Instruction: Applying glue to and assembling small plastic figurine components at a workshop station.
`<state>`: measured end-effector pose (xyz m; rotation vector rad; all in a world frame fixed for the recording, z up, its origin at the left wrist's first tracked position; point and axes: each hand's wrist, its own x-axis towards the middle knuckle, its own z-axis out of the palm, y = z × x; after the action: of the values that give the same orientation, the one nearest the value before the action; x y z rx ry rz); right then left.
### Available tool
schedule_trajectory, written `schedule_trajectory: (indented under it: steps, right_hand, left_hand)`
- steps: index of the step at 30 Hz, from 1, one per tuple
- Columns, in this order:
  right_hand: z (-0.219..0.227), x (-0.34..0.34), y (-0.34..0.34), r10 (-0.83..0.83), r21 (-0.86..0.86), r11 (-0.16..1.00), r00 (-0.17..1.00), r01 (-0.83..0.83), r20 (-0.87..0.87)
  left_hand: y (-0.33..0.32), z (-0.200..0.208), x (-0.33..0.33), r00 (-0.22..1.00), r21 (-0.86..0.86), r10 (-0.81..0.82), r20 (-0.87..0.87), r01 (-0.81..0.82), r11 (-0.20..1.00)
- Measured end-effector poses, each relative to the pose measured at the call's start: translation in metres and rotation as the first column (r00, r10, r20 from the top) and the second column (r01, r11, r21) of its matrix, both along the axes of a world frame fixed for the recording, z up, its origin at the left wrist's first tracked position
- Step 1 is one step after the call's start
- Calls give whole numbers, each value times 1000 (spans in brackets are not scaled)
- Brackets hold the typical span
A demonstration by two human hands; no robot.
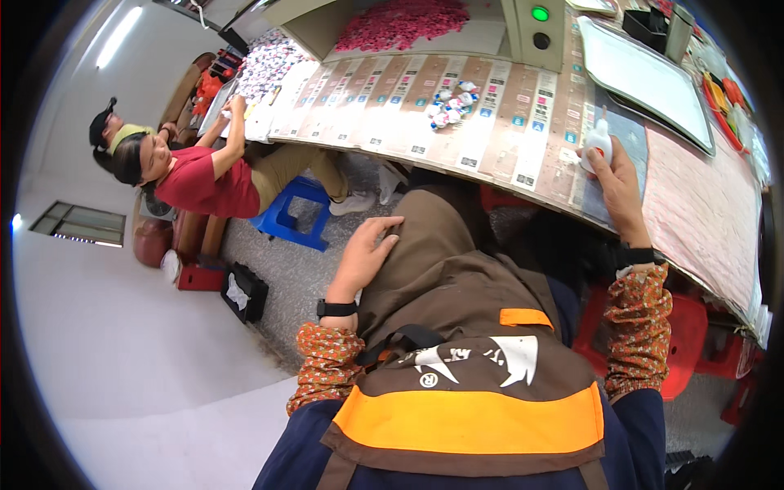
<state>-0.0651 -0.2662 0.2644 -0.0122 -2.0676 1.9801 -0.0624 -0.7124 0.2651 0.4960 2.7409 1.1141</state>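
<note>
My right hand [621,189] is wrapped round a small white squeeze bottle [602,144] with a thin nozzle pointing up, held at the table's near edge. My left hand [365,255] lies on my thigh over the brown apron [433,237], fingers stretched out and holding nothing. On the table, ahead and left of the bottle, sits a small cluster of white, blue and red pieces [452,106]. They are too small to name.
Printed cardboard strips [392,98] cover the table. A box-like machine [535,37] with a green light stands behind, pink pieces [400,23] inside. To the right are a white tray [645,77] and pink cloth [698,212]. A person in red [208,180] sits left, near a blue stool [296,214].
</note>
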Motion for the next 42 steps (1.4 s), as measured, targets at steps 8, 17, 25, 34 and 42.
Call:
schedule_trajectory:
  steps: [8, 17, 25, 34, 42]
  right_hand:
    - [8, 13, -23, -122, 99, 988, 991, 116, 55]
    - [7, 1, -48, -99, 150, 984, 995, 94, 25]
    - [18, -8, -59, -135, 82, 988, 991, 134, 13]
    - [28, -13, -62, -249, 89, 966, 967, 244, 55]
    - [14, -45, -58, -283, 110, 955, 957, 275, 64]
  left_hand:
    - [-34, -20, 57, 999, -56, -34, -15, 33, 998]
    - [-74, -32, 43, 999, -95, 6, -42, -10, 995]
    - [-106, 0, -5, 997, 40, 2, -73, 1, 999]
    - [-90, 66, -107, 949, 174, 125, -289, -76, 982]
    - [-40, 56, -186, 955, 149, -38, -295, 85, 985]
